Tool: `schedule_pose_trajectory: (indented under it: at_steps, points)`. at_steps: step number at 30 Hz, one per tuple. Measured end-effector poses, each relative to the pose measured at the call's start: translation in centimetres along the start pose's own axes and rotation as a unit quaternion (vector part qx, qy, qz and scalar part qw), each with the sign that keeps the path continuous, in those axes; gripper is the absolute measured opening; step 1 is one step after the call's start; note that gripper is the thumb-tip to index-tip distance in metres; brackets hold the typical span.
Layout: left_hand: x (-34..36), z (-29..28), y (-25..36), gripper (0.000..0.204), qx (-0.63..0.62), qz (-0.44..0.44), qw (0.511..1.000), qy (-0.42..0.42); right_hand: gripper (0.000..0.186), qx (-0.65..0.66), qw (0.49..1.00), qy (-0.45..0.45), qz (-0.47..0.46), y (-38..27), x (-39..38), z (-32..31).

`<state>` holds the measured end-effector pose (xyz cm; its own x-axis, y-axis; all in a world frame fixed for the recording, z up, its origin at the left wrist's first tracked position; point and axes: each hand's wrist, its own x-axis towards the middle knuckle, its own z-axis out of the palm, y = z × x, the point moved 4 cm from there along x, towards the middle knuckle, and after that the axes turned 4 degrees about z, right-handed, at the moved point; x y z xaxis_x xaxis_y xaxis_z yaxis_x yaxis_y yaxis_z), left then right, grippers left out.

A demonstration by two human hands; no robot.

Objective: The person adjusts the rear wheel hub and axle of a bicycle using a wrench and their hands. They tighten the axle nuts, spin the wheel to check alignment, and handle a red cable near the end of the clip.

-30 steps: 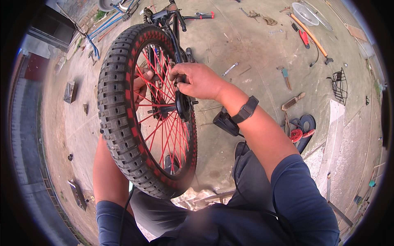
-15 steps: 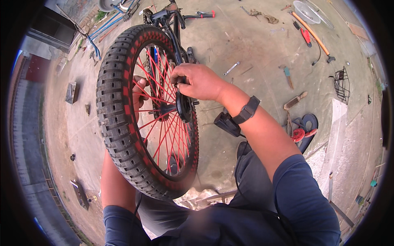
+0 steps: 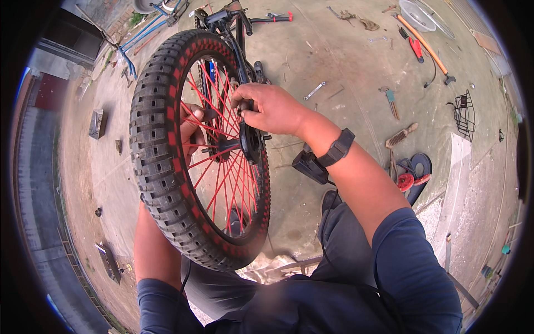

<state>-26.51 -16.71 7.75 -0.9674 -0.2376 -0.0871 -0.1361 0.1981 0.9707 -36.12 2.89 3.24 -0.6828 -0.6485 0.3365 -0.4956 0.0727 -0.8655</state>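
A bicycle wheel with a knobby black tyre [image 3: 153,139] and red spokes [image 3: 214,186] stands upright before me, joined to a black frame [image 3: 240,58]. My left hand [image 3: 191,129] reaches round the wheel's left side and shows through the spokes. Its fingers are closed near the chain side, on something dark I cannot make out. On the right of the wheel, my right hand [image 3: 275,109] is curled with thumb and fingertips pinched at a small dark part above the black round hub piece [image 3: 252,143]. The fingers cover most of that part.
On the ground to the right lie a wrench [image 3: 315,91], a hex key set [image 3: 390,102], a brush [image 3: 401,135], an orange pump [image 3: 425,50], a wire basket [image 3: 464,115] and sandals [image 3: 418,172]. A metal box [image 3: 97,124] lies left. A blue bicycle frame [image 3: 146,34] stands far left.
My left hand has shifted slightly right, further in behind the spokes, its fingers more closed. My right hand stays at the same spot by the frame.
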Motion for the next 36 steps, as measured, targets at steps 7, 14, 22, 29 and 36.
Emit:
schedule_pose_trajectory:
  at_steps: [7,14,22,29,36]
  points:
    - [1.4,-0.3,-0.7,0.010,0.003,-0.039,0.999,-0.008,0.024,0.003,1.000,-0.027,0.013,0.4,0.0,-0.1]
    - [0.8,-1.4,-1.1,0.018,-0.021,0.020,0.998,0.058,0.025,0.005,0.999,-0.029,0.011,0.6,-0.1,0.1]
    - [-6.4,-7.0,7.7,0.020,-0.069,0.040,0.967,0.241,0.023,0.040,0.999,-0.007,0.022,0.8,-0.2,0.0]
    - [-15.0,0.0,17.9,0.019,0.014,0.384,0.881,0.275,0.024,0.060,0.998,0.021,-0.009,1.2,-0.2,0.2]
    - [-16.9,17.0,10.1,0.015,-0.042,0.151,0.982,0.103,0.027,0.079,0.996,-0.017,0.040,2.1,-0.2,0.7]
